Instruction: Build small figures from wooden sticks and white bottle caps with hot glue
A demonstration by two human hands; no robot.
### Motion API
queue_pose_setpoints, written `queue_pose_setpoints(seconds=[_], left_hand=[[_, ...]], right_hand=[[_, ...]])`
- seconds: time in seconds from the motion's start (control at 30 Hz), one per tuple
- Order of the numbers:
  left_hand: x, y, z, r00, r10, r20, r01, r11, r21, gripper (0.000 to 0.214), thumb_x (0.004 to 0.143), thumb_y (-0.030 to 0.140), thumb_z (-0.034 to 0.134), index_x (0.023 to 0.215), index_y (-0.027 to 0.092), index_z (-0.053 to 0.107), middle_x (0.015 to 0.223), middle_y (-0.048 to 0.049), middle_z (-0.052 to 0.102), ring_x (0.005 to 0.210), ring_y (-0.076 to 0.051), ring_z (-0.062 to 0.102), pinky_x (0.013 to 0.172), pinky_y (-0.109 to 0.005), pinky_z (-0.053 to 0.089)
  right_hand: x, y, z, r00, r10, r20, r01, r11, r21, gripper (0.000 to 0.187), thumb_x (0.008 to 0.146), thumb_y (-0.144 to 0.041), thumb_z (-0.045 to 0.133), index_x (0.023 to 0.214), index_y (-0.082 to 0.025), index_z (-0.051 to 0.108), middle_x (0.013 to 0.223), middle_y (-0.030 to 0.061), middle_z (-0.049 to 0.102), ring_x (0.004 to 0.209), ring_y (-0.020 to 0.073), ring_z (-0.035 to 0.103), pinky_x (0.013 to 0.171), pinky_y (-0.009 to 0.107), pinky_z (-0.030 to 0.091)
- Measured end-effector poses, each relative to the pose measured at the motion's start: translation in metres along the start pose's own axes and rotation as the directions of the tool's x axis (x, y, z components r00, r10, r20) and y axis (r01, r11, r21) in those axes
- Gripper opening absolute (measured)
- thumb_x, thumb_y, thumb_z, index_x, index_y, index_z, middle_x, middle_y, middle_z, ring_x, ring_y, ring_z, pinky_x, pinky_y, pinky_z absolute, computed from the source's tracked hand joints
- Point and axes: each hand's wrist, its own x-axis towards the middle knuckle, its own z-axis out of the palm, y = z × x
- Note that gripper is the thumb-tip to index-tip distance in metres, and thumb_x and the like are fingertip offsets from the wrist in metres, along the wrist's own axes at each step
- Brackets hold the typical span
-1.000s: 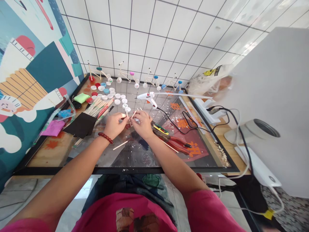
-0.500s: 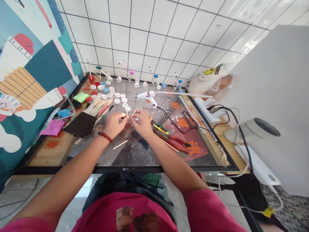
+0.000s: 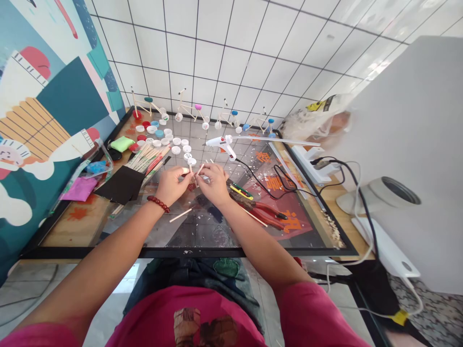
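1. Left hand (image 3: pixel 173 183) and right hand (image 3: pixel 216 184) meet over the middle of the glass-topped counter (image 3: pixel 181 252), fingertips drawn together.
2. Both hands are closed in a fine pinch on the short sticks (image 3: pixel 199 168). These stand between the fingertips, just above the glass, pale ends pointing up and away. A small dark red piece shows at the base of the pinch; what it is cannot be told.
3. Judgement: the step in hand is fitting or holding small stick pieces against each other. Whether there is glue on the joint cannot be seen.
4. Judgement: further handling calls for a steady two-handed pinch and one hand freed without disturbing the pieces. The glue gun (image 3: pixel 221 143) lies just beyond the hands, its cord trailing right.
5. Nearby:
   - a loose stick (image 3: pixel 182 215) below the left hand;
   - red-handled pliers (image 3: pixel 265 214) right of the right forearm;
   - a stick bundle (image 3: pixel 150 158) and a black sheet (image 3: pixel 122 185) to the left;
   - white, blue and red bottle caps (image 3: pixel 164 137) beyond.
6. Stick-and-cap models (image 3: pixel 188 113) stand in a row at the tiled wall.
7. Writing: orange characters (image 3: pixel 271 183) under the glass, partly covered, not read with confidence. The yellow label on the plastic bag (image 3: pixel 318 107) is too small to read.
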Motion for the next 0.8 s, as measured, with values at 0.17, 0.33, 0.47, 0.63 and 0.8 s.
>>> queue_pose_setpoints(seconds=[0.17,0.33,0.47,0.63,0.8], left_hand=[[-0.001,-0.002,0.0,1.0,-0.008,0.002,0.008,1.0,-0.004,0.022,0.087,0.034,0.056,0.08,0.022,0.072,0.081,-0.0052,0.074,0.082,-0.02,0.068,0.075,-0.029,0.051],[-0.001,-0.003,0.001,1.0,-0.017,-0.008,0.017,1.0,-0.012,0.022,0.087,0.035,0.057,0.08,0.022,0.072,0.084,-0.0054,0.075,0.083,-0.02,0.068,0.078,-0.029,0.052],[-0.001,0.001,-0.001,0.999,-0.047,-0.01,0.046,0.998,-0.049,0.016,0.084,0.033,0.061,0.083,0.022,0.073,0.087,-0.0043,0.075,0.086,-0.02,0.069,0.082,-0.029,0.053],[0.0,-0.003,-0.005,0.997,-0.072,-0.009,0.071,0.996,-0.051,0.027,0.073,0.011,0.056,0.091,0.021,0.075,0.095,-0.0031,0.076,0.088,-0.02,0.069,0.079,-0.029,0.053],[0.003,-0.014,-0.008,0.992,-0.123,-0.032,0.123,0.992,-0.014,0.044,0.063,-0.001,0.045,0.085,0.021,0.077,0.096,-0.0023,0.076,0.093,-0.022,0.069,0.086,-0.032,0.053]], right_hand=[[0.0,-0.001,-0.001,1.0,0.003,0.003,-0.003,1.0,-0.005,0.006,0.085,-0.027,0.067,0.082,-0.026,0.072,0.119,0.0027,0.07,0.119,0.0266,0.054,0.1,0.046,0.03],[0.0,-0.001,0.0,1.0,0.001,0.001,-0.001,1.0,-0.001,0.006,0.085,-0.027,0.068,0.082,-0.026,0.072,0.119,0.0031,0.071,0.119,0.0268,0.054,0.1,0.046,0.029],[-0.001,-0.001,-0.001,1.0,0.0,0.003,0.0,1.0,0.0,0.007,0.086,-0.029,0.067,0.087,-0.026,0.073,0.118,0.0033,0.07,0.119,0.0268,0.054,0.1,0.046,0.029],[-0.002,0.0,-0.004,1.0,-0.019,0.021,0.019,0.999,0.041,0.017,0.087,-0.024,0.061,0.099,-0.027,0.073,0.123,0.0035,0.069,0.121,0.0268,0.053,0.103,0.045,0.029],[-0.002,0.004,-0.003,1.0,-0.004,0.022,0.002,0.997,0.076,0.035,0.084,-0.012,0.048,0.106,-0.026,0.071,0.125,0.0039,0.068,0.125,0.0273,0.051,0.105,0.048,0.028]])
